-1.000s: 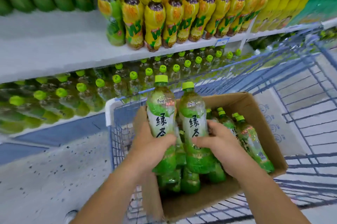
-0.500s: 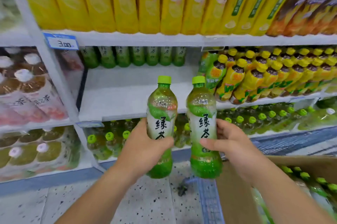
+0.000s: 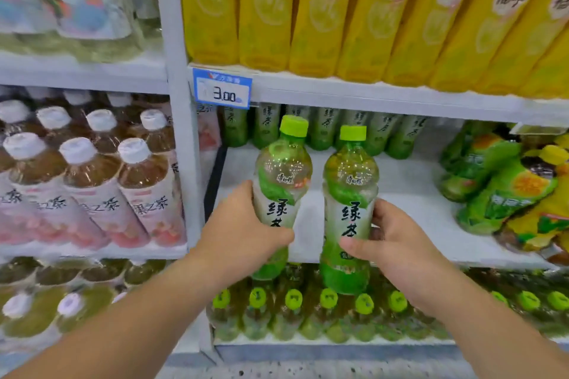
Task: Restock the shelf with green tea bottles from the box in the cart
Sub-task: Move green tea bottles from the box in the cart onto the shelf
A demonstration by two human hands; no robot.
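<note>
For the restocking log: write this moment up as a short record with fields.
left hand: grips left green tea bottle, cap up
right hand: grips right green tea bottle, cap up
spacing: the two bottles are side by side, not touching
placement: both held in front of the shelf, not yet set down
shelf stock: back row of green tea bottles, front bare
price tag: 3.00

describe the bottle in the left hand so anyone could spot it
Find the blue 3.00 price tag. Below it, two green tea bottles are held up. It's the left bottle, in the left hand: nearer the tag, cap higher than the right bottle.
</note>
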